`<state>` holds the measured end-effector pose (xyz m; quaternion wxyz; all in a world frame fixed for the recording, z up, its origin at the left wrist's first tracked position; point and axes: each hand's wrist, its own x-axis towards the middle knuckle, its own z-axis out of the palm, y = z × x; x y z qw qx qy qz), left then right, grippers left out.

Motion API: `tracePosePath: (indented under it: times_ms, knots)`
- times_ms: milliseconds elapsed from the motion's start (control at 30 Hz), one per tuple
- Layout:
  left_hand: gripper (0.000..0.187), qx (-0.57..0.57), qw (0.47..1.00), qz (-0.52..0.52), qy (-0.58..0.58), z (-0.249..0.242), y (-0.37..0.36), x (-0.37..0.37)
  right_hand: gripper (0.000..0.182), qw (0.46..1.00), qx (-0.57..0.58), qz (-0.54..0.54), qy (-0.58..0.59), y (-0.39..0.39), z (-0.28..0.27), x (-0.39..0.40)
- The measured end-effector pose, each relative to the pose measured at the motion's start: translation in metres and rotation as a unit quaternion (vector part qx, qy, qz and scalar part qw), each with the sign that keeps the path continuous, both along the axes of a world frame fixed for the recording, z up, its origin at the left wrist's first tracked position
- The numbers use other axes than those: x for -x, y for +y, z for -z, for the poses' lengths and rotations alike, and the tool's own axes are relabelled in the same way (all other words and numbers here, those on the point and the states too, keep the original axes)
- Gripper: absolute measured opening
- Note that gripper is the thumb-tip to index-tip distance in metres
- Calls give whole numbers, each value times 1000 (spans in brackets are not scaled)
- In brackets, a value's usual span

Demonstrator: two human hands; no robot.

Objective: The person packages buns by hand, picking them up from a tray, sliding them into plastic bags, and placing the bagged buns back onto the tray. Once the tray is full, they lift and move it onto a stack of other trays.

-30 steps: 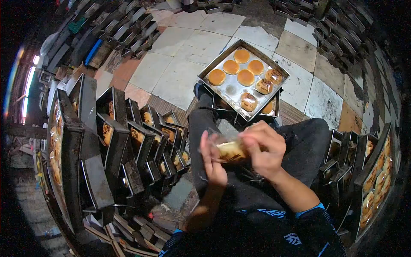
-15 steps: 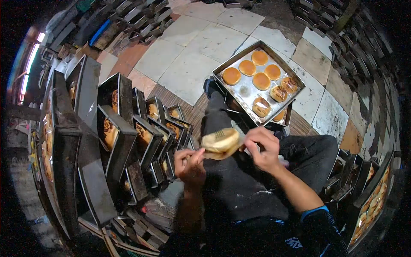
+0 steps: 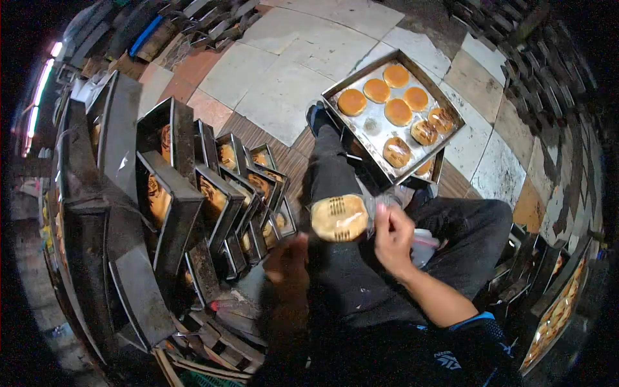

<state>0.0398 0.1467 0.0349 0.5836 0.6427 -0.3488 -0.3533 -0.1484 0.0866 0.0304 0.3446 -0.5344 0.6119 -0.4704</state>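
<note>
A pale round bun in a clear plastic wrapper [image 3: 338, 218], printed with dark marks, hangs over my lap, its flat face toward me. My right hand [image 3: 394, 237] is closed at its right side, pinching the loose end of the plastic. On the left, my left hand [image 3: 287, 258] is in shadow and smeared by motion, a little apart from the bun; its fingers do not show clearly. Beyond my knees a metal tray [image 3: 362, 153] holds several orange-brown buns [image 3: 398, 112], and a few nearer ones [image 3: 396, 153] shine with plastic wrapping.
Stacked dark metal trays [image 3: 184, 200] with browned buns inside crowd my left. Another tray of shiny buns [image 3: 556, 309] stands at the lower right. A whitish plastic packet [image 3: 423, 245] lies by my right thigh. Worn floor tiles [image 3: 277, 97] stretch ahead.
The bun has turned its printed flat face toward me. My left hand has come off the bun and dropped back slightly, while my right hand still grips the wrapper.
</note>
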Motion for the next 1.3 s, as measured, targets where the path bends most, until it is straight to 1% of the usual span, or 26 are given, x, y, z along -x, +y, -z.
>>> tracePosePath:
  times_ms: [33,100,167,200,233,300,333,367,400,433,500,567,600,633,667,733,800,833,867,900,967,1033,1100,1167,1267,1300]
  knots:
    - [14,-10,1000,9,-2,-3,16,3,39,996,-73,-6,-41,22,7,1]
    - [16,-88,950,49,-297,-15,37,11,38,978,-201,-49,1,51,21,13]
    - [16,-27,946,39,-321,-25,46,13,34,958,-246,-150,8,47,13,34]
    - [16,33,938,16,-344,-29,50,13,30,988,-121,-92,33,42,11,36]
    - [16,33,938,15,-345,-33,47,7,24,991,-84,-68,84,30,1,45]
    - [20,14,924,36,-380,-42,24,-10,11,989,-46,-132,40,5,-47,46]
    - [20,19,924,29,-381,-47,9,-10,19,975,44,-211,52,-10,-57,38]
    - [20,-16,969,20,-246,-53,-10,-8,32,947,132,-284,66,-20,-67,26]
    - [21,-49,993,14,-104,-57,-28,-6,53,928,103,-338,117,-26,-76,16]
    - [20,-73,996,24,-48,-57,-44,-5,61,917,91,-368,128,-33,-62,7]
    - [21,-107,994,9,-14,-65,-67,-4,60,915,-26,-400,34,-54,-49,7]
    - [27,-74,997,2,-1,-56,-74,-17,56,931,-107,-340,-77,-73,-31,17]
    - [27,-45,999,8,4,-45,-72,-24,53,945,-148,-288,-51,-86,-22,26]
    - [27,-18,1000,14,9,-35,-71,-28,61,929,-256,-203,-173,-98,8,35]
    - [27,-22,1000,9,14,-26,-73,-24,64,935,-282,-83,-197,-110,13,37]
    - [23,-36,999,-11,-5,-12,-74,0,48,933,-290,20,-212,-153,65,50]
    - [16,-79,985,117,100,3,-64,28,35,915,-284,17,-286,-181,100,71]
    - [12,24,984,168,-57,21,-63,56,41,939,-304,55,-153,-194,136,88]
    - [15,-38,965,258,-34,-5,-71,74,41,956,-147,33,252,-196,172,112]
    - [22,-98,932,348,-13,-31,-78,89,44,948,-170,-9,271,-192,170,121]
    - [22,6,905,374,-202,7,-74,121,40,914,-259,-124,287,-164,177,133]
    - [19,-21,889,380,-255,30,-60,130,30,920,-287,-248,99,-109,142,136]
    - [16,-45,815,486,-313,45,-50,129,22,847,-315,-408,128,-70,78,147]
    - [12,-50,812,503,-290,41,-52,128,17,883,-234,-406,18,-30,18,150]
    - [19,-113,782,530,-308,22,-57,137,9,929,-169,-289,157,6,-8,148]
    - [23,-84,815,516,-251,18,-57,138,9,934,-160,-278,157,10,-7,151]
